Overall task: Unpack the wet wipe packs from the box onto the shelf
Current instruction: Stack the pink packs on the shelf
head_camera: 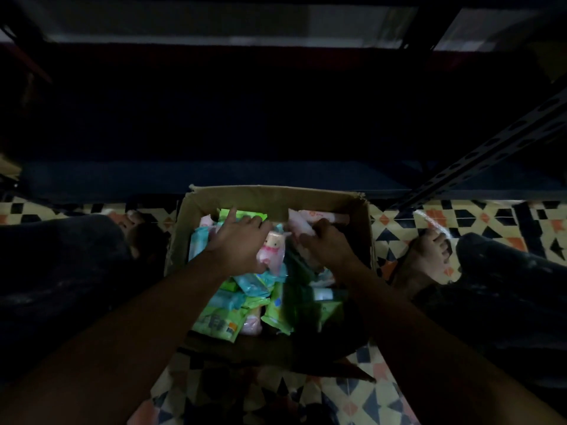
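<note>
- The room is very dim — the shelf [214,179] ahead is little more than a dark blue edge, and what lies on it, if anything, cannot be made out.
- The open cardboard box [276,197] sits on the patterned tile floor [399,403] just before the shelf, between the person's legs; its near wall is lost in shadow.
- The left hand [242,240] reaches in palm down, fingers spread flat over a green wipe pack [242,214] at the far wall; whether it grasps the pack is unclear.
- The right hand [328,245] has its fingers curled around a pink wipe pack [310,220] at the far right of the box.
- More packs — green, pale blue, one with a pink cartoon figure [271,250] — lie jumbled inside; no print is readable.
</note>
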